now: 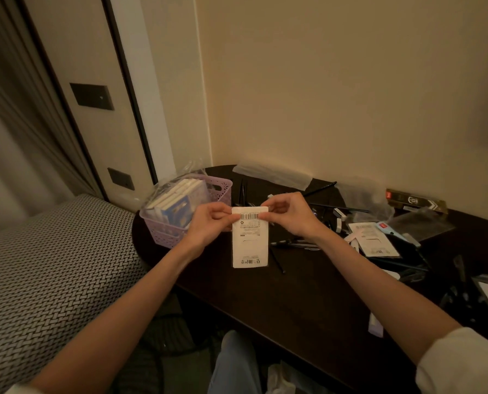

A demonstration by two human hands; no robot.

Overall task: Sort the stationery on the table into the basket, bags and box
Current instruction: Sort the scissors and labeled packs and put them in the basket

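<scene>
At the frame's centre, the left hand point(208, 223) and right hand point(289, 216) each pinch a top corner of a flat white card packet point(249, 240), rectangular, printed with a barcode, held upright above the dark glossy worktop point(293, 302). Left of it sits a lilac perforated plastic basket point(220, 189) packed with boxed items. Thin black pens point(336, 207) and crinkled clear bags point(274, 174) lie scattered right of centre.
</scene>
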